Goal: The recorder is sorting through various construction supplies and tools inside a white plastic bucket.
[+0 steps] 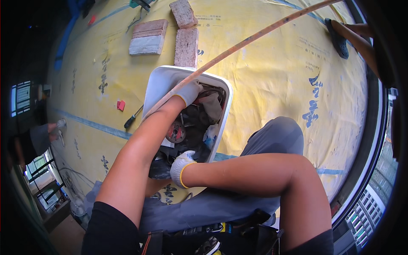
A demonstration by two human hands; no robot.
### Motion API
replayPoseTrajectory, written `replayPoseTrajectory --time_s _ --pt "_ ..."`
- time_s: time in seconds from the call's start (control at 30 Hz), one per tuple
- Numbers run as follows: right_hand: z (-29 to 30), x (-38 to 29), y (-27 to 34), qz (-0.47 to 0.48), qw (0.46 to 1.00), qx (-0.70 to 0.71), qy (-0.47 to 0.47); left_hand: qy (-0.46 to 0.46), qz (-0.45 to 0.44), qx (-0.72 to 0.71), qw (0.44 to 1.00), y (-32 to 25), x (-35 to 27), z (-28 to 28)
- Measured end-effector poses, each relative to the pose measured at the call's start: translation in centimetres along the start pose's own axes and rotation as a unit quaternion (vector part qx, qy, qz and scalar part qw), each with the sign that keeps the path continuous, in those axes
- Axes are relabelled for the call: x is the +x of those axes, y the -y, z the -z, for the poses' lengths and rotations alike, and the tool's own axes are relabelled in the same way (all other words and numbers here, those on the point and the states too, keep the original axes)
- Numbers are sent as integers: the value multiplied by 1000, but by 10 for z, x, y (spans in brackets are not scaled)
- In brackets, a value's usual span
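A white plastic bin [228,92] stands before me, filled with mixed tools and rags. My left hand [190,91], in a white knit glove, reaches into its far part; the fingers are hidden among the contents. At the bin's near end is my right hand [182,169], also gloved, with its fingers bent and partly hidden, so a hold cannot be made out. Between the hands lie a round red-and-grey disc [175,132] and dark items. A pale cloth [212,106] rests at the bin's right side. A long rusty rod [236,47] slants over the bin.
Bricks [186,47] touch or stand near the bin's far end, with a brick pair [148,36] to their left. A screwdriver [134,117] and red pieces [120,105] lie left on yellow floor sheeting. Another person's foot [338,38] is upper right; someone else is far left.
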State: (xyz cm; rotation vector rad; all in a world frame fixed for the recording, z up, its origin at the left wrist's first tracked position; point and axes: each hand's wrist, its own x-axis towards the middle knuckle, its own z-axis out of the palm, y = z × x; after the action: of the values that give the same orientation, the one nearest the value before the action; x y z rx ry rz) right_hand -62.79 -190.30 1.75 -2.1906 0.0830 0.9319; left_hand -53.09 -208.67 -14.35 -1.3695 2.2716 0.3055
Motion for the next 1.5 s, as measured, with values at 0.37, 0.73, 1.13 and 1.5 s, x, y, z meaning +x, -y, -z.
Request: replayPoseTrajectory --time_s 0.37,0.73,1.13,1.5 --pt "0 2 -2 2 1000 8 4 100 11 30 994 -15 7 14" --pt "5 -8 -5 8 999 23 -28 145 125 8 981 -17 25 -13" --pt "4 -16 -8 15 1000 -3 -7 -31 22 -110 993 17 -49 20" --pt "10 -18 -20 30 999 -10 -6 -324 -31 -375 868 -14 -158 72"
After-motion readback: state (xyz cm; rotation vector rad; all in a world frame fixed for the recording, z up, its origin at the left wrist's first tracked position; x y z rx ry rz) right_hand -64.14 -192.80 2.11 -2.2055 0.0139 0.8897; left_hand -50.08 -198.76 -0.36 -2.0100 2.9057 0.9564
